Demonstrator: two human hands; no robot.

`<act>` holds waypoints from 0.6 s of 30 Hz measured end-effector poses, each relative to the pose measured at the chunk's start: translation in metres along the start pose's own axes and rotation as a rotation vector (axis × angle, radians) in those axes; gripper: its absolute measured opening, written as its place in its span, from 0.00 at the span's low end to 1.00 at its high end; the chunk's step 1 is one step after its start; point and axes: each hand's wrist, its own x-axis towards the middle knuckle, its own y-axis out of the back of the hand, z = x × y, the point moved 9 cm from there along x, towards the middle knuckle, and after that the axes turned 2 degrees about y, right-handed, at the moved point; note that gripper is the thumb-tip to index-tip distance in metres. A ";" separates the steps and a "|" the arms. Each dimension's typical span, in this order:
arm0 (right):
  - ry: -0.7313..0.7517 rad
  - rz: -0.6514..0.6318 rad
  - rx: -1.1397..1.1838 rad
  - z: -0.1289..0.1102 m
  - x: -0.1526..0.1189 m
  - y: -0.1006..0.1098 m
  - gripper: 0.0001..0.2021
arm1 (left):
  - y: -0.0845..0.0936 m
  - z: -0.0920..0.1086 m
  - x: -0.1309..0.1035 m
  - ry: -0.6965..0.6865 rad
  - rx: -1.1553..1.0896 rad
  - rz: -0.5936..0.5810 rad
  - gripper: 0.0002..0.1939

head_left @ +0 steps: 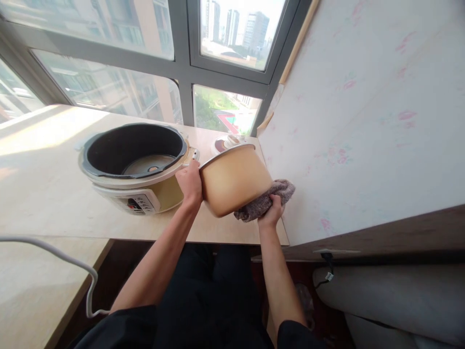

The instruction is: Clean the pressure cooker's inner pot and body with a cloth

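Observation:
A gold-coloured inner pot (232, 179) is held tilted above the wooden surface, its rim up and its base toward the lower right. My left hand (190, 184) grips the pot at its left side, near the rim; some fingers are hidden. Bunched in my right hand (271, 211) is a grey-brown cloth (256, 206), pressed against the pot's lower right edge. To the left stands the electric pressure cooker body (160, 194), lidless, with its dark inside and round base plate showing.
A white round lid-like part (232, 140) lies behind the pot by the window (228, 109). The flowered wall (348, 135) rises on the right. A pale cord (69, 259) curves across the lower left, over the wooden table (36, 281).

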 end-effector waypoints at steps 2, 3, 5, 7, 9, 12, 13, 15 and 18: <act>0.234 0.015 -0.087 -0.039 -0.019 -0.001 0.19 | -0.007 -0.003 -0.002 0.072 -0.011 0.026 0.17; 0.387 -0.032 -0.161 -0.060 -0.034 -0.008 0.21 | -0.010 -0.006 -0.004 0.114 -0.012 0.042 0.15; 0.743 -0.193 -0.317 -0.099 -0.075 -0.029 0.23 | -0.014 -0.013 -0.009 0.190 -0.021 0.070 0.12; 1.015 -0.368 -0.434 -0.119 -0.119 -0.047 0.24 | -0.016 -0.015 -0.015 0.231 -0.046 0.083 0.11; 1.163 -0.480 -0.510 -0.126 -0.151 -0.057 0.24 | -0.014 -0.013 -0.021 0.262 -0.053 0.093 0.10; 1.250 -0.612 -0.589 -0.129 -0.175 -0.066 0.23 | -0.005 -0.005 -0.031 0.326 0.015 0.110 0.10; 1.263 -0.668 -0.606 -0.130 -0.179 -0.069 0.22 | -0.002 -0.002 -0.034 0.345 0.048 0.110 0.10; 1.289 -0.779 -0.605 -0.134 -0.180 -0.074 0.22 | 0.002 0.000 -0.038 0.366 0.089 0.105 0.11; 1.285 -0.758 -0.557 -0.149 -0.157 -0.075 0.24 | 0.008 -0.008 -0.037 0.355 0.036 0.105 0.10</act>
